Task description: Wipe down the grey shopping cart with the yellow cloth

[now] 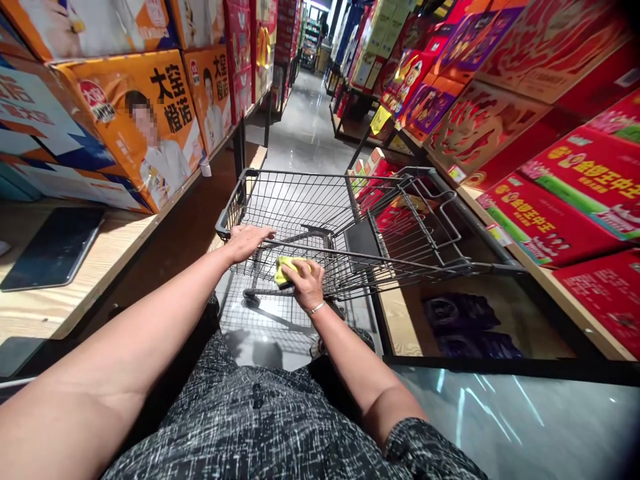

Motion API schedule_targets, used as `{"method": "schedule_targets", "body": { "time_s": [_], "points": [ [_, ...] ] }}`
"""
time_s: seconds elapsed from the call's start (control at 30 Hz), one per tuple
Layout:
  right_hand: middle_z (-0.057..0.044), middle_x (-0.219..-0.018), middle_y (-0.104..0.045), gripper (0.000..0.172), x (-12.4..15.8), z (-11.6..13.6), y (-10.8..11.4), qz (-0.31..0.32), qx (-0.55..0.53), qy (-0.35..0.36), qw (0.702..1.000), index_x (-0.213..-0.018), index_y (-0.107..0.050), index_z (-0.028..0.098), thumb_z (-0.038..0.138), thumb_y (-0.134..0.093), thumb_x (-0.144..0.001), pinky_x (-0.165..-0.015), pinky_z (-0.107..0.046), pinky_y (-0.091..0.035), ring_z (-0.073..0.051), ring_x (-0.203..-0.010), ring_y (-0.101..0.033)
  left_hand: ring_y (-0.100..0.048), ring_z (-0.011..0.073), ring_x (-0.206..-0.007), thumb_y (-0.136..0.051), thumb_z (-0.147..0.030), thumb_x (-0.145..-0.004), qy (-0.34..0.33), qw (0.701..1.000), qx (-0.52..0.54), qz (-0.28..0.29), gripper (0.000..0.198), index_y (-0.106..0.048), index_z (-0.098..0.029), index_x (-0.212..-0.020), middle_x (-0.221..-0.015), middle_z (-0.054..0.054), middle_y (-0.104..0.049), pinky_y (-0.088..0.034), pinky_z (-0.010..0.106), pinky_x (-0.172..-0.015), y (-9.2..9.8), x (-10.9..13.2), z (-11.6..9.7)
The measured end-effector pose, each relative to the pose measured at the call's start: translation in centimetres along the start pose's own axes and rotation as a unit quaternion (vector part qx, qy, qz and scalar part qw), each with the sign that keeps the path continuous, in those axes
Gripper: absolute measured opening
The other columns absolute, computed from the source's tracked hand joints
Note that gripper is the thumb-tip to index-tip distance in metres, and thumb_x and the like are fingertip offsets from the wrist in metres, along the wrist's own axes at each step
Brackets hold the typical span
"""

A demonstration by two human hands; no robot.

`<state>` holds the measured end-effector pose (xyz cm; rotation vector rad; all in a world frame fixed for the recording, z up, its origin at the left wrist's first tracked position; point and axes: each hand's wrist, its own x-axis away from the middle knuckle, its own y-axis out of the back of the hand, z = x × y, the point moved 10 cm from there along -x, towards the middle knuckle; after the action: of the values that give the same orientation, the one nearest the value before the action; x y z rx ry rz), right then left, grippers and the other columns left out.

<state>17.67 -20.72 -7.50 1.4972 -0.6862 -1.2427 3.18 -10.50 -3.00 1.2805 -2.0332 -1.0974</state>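
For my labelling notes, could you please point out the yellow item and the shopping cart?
Yellow item (281, 271), head view: its exposed left side.
Shopping cart (361, 240), head view: its dark panel.

On my feed I count left hand (247, 241) plus right hand (309, 283), two; one shopping cart (364, 240); one yellow cloth (286, 268); one bracelet (318, 307); one dark tablet (55, 247); one yellow tag (381, 120); two orange cartons (125, 133) with black lettering; red boxes (555, 227) too many to tally
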Motion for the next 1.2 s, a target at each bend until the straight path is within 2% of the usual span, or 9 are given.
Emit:
{"method": "schedule_targets", "body": {
  "time_s": [0.13, 0.27, 0.4, 0.57, 0.67, 0.83, 0.97, 1.07, 1.2],
  "points": [
    [0.005, -0.145, -0.054, 0.040, -4.5, 2.6, 5.3, -0.084, 0.010, 0.004, 0.996, -0.136, -0.059, 0.046, 0.028, -0.043, -0.103, -0.108, -0.042, -0.026, -0.025, -0.134, -0.032, -0.050, 0.0294, -0.130, -0.006, -0.053, -0.104, 0.027, 1.000, -0.015, -0.007, 0.070, -0.067, -0.029, -0.128, -0.128, 0.004, -0.069, -0.028, 0.048, -0.108, 0.2, -0.4, 1.1],
    [0.002, -0.142, -0.056, 0.041, -6.1, 0.0, 7.6, -0.070, 0.027, -0.001, 0.997, -0.131, -0.063, 0.040, 0.020, -0.048, -0.099, -0.096, -0.041, -0.027, -0.026, -0.126, -0.034, -0.047, 0.0290, -0.132, -0.015, -0.053, -0.103, 0.012, 0.997, -0.078, -0.005, 0.062, -0.071, -0.030, -0.117, -0.135, 0.002, -0.065, -0.029, 0.049, -0.108, 0.2, -0.7, 1.8],
    [-0.005, -0.139, -0.056, 0.054, -1.6, -9.1, 10.2, -0.059, 0.074, -0.067, 0.993, -0.132, -0.064, 0.036, 0.009, -0.055, -0.086, -0.092, -0.042, -0.028, -0.028, -0.122, -0.034, -0.044, 0.0279, -0.132, -0.030, -0.059, -0.097, -0.011, 0.994, -0.109, -0.017, 0.053, -0.073, -0.030, -0.108, -0.137, 0.001, -0.062, -0.027, 0.048, -0.111, 0.3, -1.0, 2.1],
    [-0.009, -0.137, -0.054, 0.065, 6.9, -22.8, 16.3, -0.082, 0.166, -0.226, 0.956, -0.135, -0.061, 0.032, 0.008, -0.055, -0.076, -0.093, -0.045, -0.030, -0.029, -0.118, -0.036, -0.042, 0.0296, -0.135, -0.034, -0.059, -0.094, -0.005, 0.994, -0.110, -0.017, 0.052, -0.074, -0.029, -0.109, -0.137, 0.003, -0.062, -0.025, 0.049, -0.112, 0.6, -1.6, 2.7],
    [-0.008, -0.137, -0.052, 0.064, 9.0, -25.2, 17.6, -0.103, 0.199, -0.274, 0.935, -0.136, -0.060, 0.034, 0.010, -0.052, -0.077, -0.094, -0.048, -0.033, -0.029, -0.118, -0.036, -0.041, 0.0297, -0.135, -0.034, -0.056, -0.094, -0.011, 0.994, -0.104, -0.032, 0.052, -0.073, -0.029, -0.115, -0.136, 0.004, -0.062, -0.024, 0.049, -0.112, 1.0, -1.6, 2.5],
    [-0.015, -0.139, -0.044, 0.069, 6.9, -19.6, 13.6, -0.231, 0.176, -0.299, 0.909, -0.143, -0.055, 0.029, 0.012, -0.051, -0.076, -0.095, -0.056, -0.037, -0.034, -0.121, -0.033, -0.035, 0.0309, -0.138, -0.038, -0.046, -0.094, -0.019, 0.989, -0.105, -0.101, 0.049, -0.061, -0.031, -0.135, -0.142, 0.004, -0.058, -0.021, 0.051, -0.111, 1.9, -1.0, 0.8],
    [-0.014, -0.137, -0.044, 0.062, 2.5, -11.3, 7.3, -0.263, 0.129, -0.186, 0.938, -0.140, -0.059, 0.033, 0.012, -0.051, -0.082, -0.101, -0.055, -0.036, -0.034, -0.127, -0.030, -0.045, 0.0267, -0.131, -0.028, -0.046, -0.100, -0.043, 0.997, -0.057, -0.023, 0.049, -0.064, -0.034, -0.130, -0.133, 0.001, -0.065, -0.020, 0.050, -0.111, 0.0, -1.3, -0.6],
    [-0.011, -0.133, -0.051, 0.047, 0.1, -6.4, 1.8, -0.220, 0.094, -0.112, 0.964, -0.130, -0.066, 0.038, 0.017, -0.053, -0.090, -0.101, -0.050, -0.035, -0.032, -0.127, -0.033, -0.048, 0.0257, -0.129, -0.019, -0.045, -0.103, -0.034, 0.998, -0.048, 0.000, 0.055, -0.071, -0.034, -0.117, -0.130, -0.001, -0.067, -0.019, 0.050, -0.111, -0.3, -1.7, -0.4],
    [-0.004, -0.134, -0.057, 0.039, -0.8, -0.7, -7.1, -0.062, 0.070, 0.022, 0.995, -0.130, -0.064, 0.042, 0.026, -0.054, -0.097, -0.099, -0.047, -0.033, -0.026, -0.123, -0.039, -0.048, 0.0249, -0.127, -0.018, -0.045, -0.104, -0.018, 0.998, -0.052, -0.005, 0.055, -0.072, -0.034, -0.111, -0.126, -0.002, -0.068, -0.020, 0.050, -0.109, 0.0, -2.3, 0.8]
  ]
}}
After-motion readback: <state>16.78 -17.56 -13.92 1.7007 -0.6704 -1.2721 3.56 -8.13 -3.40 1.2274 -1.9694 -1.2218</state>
